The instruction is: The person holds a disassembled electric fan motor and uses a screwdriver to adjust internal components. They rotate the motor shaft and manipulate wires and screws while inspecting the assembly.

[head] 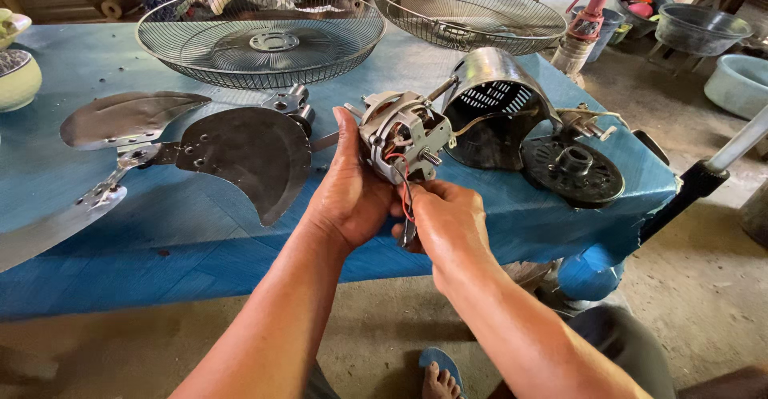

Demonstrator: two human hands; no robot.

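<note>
A fan motor point(402, 133) with a metal frame, copper windings and a short shaft is held up over the front edge of the blue table point(120, 231). My left hand point(350, 187) grips its left side from below. My right hand point(446, 221) is just under it, fingers pinched on the red and black wires point(406, 195) that hang from the motor. Right behind the motor lies its dark metal housing point(496, 107) on its side, with a round black plate point(573, 171) next to it.
Metal fan blades point(240, 151) lie on the table's left half. Two wire fan guards point(260, 39) point(468, 11) rest at the back. A ceramic pot point(16, 75) stands far left. Basins point(740, 83) and a black-and-white pole point(704, 179) are on the right; my foot point(440, 379) is below.
</note>
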